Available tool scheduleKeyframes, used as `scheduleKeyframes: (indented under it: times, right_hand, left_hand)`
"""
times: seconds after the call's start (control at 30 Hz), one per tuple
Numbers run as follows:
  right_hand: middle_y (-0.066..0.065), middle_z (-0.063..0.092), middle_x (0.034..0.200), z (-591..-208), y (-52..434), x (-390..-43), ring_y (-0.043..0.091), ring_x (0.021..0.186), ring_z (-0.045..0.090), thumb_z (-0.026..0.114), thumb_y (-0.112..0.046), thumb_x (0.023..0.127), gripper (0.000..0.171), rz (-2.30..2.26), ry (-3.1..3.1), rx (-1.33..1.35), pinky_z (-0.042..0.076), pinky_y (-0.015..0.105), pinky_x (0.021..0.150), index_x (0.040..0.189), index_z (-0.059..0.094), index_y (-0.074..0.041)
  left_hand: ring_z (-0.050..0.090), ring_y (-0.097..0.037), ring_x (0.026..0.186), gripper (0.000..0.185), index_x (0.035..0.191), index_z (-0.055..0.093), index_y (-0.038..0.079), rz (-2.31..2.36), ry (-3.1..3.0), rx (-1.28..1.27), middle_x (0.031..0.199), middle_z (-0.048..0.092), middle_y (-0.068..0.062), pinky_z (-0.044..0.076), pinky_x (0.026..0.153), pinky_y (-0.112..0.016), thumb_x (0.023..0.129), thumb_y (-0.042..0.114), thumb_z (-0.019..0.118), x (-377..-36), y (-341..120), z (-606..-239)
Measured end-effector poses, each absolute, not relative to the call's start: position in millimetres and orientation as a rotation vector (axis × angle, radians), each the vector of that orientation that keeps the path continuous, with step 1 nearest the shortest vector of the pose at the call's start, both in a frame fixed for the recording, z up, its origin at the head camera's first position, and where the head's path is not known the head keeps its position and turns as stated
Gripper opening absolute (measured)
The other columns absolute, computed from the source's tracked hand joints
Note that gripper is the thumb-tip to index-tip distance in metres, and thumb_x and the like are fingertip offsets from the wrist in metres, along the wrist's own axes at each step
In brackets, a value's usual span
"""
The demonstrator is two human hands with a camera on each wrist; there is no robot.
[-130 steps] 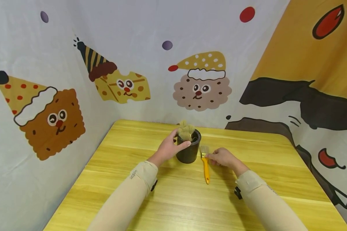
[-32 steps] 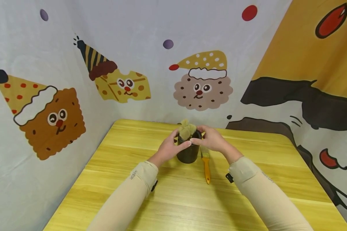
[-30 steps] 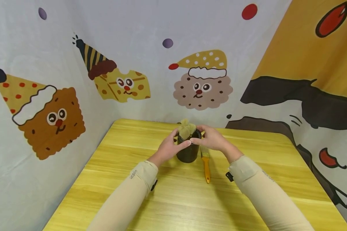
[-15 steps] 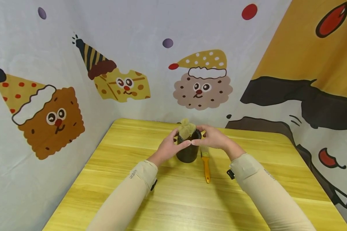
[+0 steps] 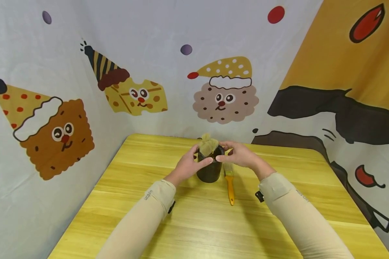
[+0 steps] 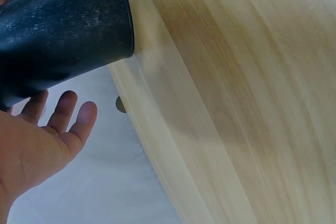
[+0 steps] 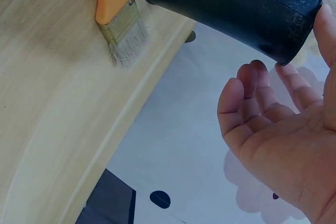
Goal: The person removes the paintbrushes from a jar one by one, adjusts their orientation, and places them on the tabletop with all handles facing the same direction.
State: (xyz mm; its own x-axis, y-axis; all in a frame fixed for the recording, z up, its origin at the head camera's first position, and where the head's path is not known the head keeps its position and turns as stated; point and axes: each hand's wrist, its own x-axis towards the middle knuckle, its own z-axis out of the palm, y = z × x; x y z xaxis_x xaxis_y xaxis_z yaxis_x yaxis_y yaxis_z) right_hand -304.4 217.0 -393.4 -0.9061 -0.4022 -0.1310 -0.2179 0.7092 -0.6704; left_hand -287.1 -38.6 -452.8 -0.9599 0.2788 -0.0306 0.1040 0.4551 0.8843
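A black cylindrical pot (image 5: 209, 173) stands upright on the table, with tan, bristly-looking tufts (image 5: 208, 146) sticking up from its mouth. My left hand (image 5: 188, 166) holds the pot's left rim, thumb across the front and fingers round the back. On the right rim, my right hand (image 5: 241, 155) has its thumb at the front and fingertips behind; the right wrist view shows a finger and the thumb at the rim, other fingers curled off it. Right beside the pot lies a paintbrush (image 5: 230, 187) with a yellow-orange handle, bristles pointing away. What lies deeper in the pot is hidden.
The wood-grain table (image 5: 188, 230) ends just behind the pot, against a white cloth backdrop (image 5: 149, 32) printed with cartoon food. Another cloth side closes in on the left. A black strap piece (image 5: 259, 196) shows under the right sleeve.
Since the oldest frame, my right hand has left the paintbrush and come up to the pot's right rim. Lately its thumb has slid slightly away from the left thumb. The left hand stays on the pot.
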Motion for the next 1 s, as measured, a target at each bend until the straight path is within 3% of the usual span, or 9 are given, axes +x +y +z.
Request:
scheduleKeyframes:
  times: [0.23, 0.43, 0.6, 0.8, 1.0]
  right_hand:
    - [0.021, 0.054, 0.154, -396.0, 219.5, -301.4, 0.042, 0.130, 0.063, 0.075, -0.055, 0.098, 0.084, -1.043, 2.630, -0.501, 0.058, 0.055, 0.102, 0.166, 0.042, -0.018]
    - [0.019, 0.059, 0.148, -397.5, 214.1, -294.5, 0.038, 0.121, 0.068, 0.076, -0.054, 0.098, 0.083, -1.036, 2.687, -0.510, 0.062, 0.048, 0.093, 0.164, 0.045, -0.013]
    - [0.018, 0.066, 0.138, -398.8, 204.9, -285.1, 0.032, 0.110, 0.070, 0.076, -0.055, 0.098, 0.083, -0.972, 2.797, -0.489, 0.063, 0.046, 0.089, 0.159, 0.049, -0.007]
    - [0.021, 0.067, 0.138, -396.6, 196.0, -274.9, 0.034, 0.113, 0.070, 0.074, -0.056, 0.098, 0.084, -0.946, 2.858, -0.424, 0.061, 0.053, 0.096, 0.158, 0.049, -0.004]
    - [0.021, 0.065, 0.141, -398.4, 197.7, -273.8, 0.037, 0.118, 0.069, 0.073, -0.056, 0.099, 0.083, -0.955, 2.854, -0.435, 0.061, 0.053, 0.097, 0.159, 0.049, -0.004]
  left_hand:
    - [0.044, -0.038, 0.154, 0.097, 0.171, 0.025, 0.035, 1.504, 2.537, 0.340, 0.174, 0.036, -0.005, 0.045, 0.120, -0.062, 0.093, 0.072, 0.070, -287.2, -37.7, -450.2]
    - [0.043, -0.038, 0.155, 0.101, 0.169, 0.028, 0.038, 1.449, 2.551, 0.381, 0.173, 0.038, -0.003, 0.046, 0.118, -0.062, 0.087, 0.078, 0.072, -293.5, -46.7, -449.6]
    - [0.045, -0.040, 0.153, 0.097, 0.167, 0.035, 0.036, 1.425, 2.573, 0.403, 0.170, 0.043, -0.002, 0.048, 0.116, -0.062, 0.087, 0.075, 0.075, -295.5, -55.4, -444.9]
    - [0.046, -0.041, 0.152, 0.094, 0.169, 0.034, 0.030, 1.414, 2.587, 0.447, 0.170, 0.044, -0.006, 0.047, 0.117, -0.061, 0.093, 0.071, 0.072, -293.3, -57.2, -439.2]
    - [0.044, -0.042, 0.154, 0.099, 0.172, 0.026, 0.027, 1.429, 2.554, 0.459, 0.174, 0.035, -0.009, 0.045, 0.120, -0.061, 0.094, 0.071, 0.069, -288.7, -51.6, -441.6]
